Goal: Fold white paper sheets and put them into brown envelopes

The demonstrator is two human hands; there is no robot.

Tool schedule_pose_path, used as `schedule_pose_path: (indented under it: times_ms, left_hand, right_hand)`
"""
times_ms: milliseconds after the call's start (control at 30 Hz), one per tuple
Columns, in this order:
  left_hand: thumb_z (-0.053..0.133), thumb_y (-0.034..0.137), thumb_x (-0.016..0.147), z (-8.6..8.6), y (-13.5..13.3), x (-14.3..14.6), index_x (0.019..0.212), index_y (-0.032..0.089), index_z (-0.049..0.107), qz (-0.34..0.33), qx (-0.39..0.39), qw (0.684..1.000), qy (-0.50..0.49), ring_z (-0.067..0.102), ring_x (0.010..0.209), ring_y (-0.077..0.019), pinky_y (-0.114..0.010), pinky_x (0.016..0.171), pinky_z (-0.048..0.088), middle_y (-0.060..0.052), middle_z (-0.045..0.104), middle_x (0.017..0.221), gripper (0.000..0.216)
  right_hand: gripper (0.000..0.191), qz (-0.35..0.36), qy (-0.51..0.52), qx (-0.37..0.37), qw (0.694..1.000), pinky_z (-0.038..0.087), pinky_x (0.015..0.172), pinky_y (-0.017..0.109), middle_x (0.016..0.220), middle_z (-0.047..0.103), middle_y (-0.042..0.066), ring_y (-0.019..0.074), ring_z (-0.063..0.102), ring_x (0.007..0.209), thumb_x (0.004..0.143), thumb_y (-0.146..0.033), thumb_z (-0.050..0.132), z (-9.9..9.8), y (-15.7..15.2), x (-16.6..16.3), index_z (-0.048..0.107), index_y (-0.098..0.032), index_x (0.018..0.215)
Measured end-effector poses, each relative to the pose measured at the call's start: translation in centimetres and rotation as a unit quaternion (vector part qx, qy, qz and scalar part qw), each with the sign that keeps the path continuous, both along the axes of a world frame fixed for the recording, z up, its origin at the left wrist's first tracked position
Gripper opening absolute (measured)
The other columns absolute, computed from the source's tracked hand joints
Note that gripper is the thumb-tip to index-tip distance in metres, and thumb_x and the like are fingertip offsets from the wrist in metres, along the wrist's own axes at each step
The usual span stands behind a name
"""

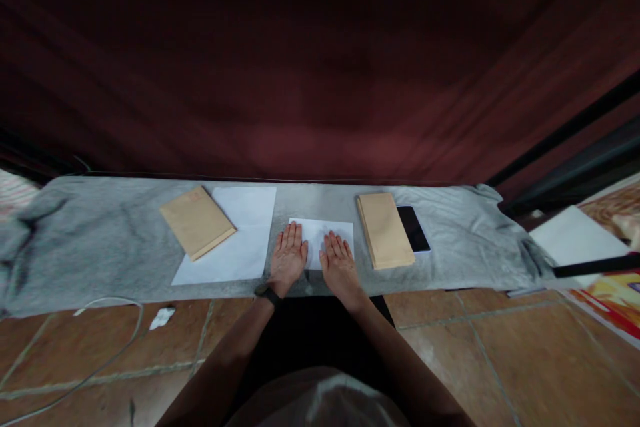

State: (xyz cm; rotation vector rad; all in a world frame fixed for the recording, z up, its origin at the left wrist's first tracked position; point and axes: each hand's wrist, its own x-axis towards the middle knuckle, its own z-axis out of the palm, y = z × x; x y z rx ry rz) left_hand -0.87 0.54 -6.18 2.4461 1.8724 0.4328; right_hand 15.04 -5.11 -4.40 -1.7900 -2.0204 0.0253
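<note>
Both my hands lie flat, fingers stretched out, on a small folded white paper [320,235] in the middle of a grey cloth [100,240]. My left hand [289,255] covers the paper's left edge; a dark band sits on its wrist. My right hand [339,263] presses the paper's lower right part. Neither hand holds anything. A stack of brown envelopes [385,229] lies just right of my right hand. Another brown envelope stack [197,221] rests at an angle on a pile of white sheets [235,240] left of my left hand.
A dark phone [413,228] lies beside the right envelope stack. A dark red curtain [320,67] hangs behind the cloth. A white cable [117,340] and a paper scrap [162,317] lie on the tiled floor at the left. White paper [575,235] and colourful prints sit at the right.
</note>
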Motion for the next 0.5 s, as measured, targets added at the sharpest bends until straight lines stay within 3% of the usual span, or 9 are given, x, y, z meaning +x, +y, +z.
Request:
schedule_pose_path:
  times_ms: [200, 500]
  left_hand:
    - [0.028, 0.032, 0.103, 0.0, -0.1, -0.1, 0.157, 0.005, 0.029, -0.004, -0.004, 1.0, 0.006, 0.025, 0.153, -0.0278, -0.049, 0.124, 0.024, -0.017, 0.029, 0.163, 0.061]
    - [0.03, 0.035, 0.103, 0.9, -0.4, 0.3, 0.157, 0.005, 0.031, 0.006, -0.015, 1.0, 0.027, 0.027, 0.152, -0.0275, -0.045, 0.125, 0.021, -0.017, 0.03, 0.163, 0.061]
  right_hand:
    - [0.047, 0.014, -0.005, -0.021, 1.0, 0.032, 0.12, 0.048, 0.155, 0.046, 0.014, 0.0276, 0.042, 0.144, 0.104, -0.029, 0.045, -1.2, 1.2, -1.4, 0.05, -0.013, 0.148]
    - [0.051, 0.007, -0.043, -0.029, 0.999, 0.028, 0.12, 0.048, 0.161, 0.037, 0.014, 0.0294, 0.038, 0.146, 0.105, -0.034, 0.041, -1.8, 0.0, 1.2, 0.043, -0.015, 0.153]
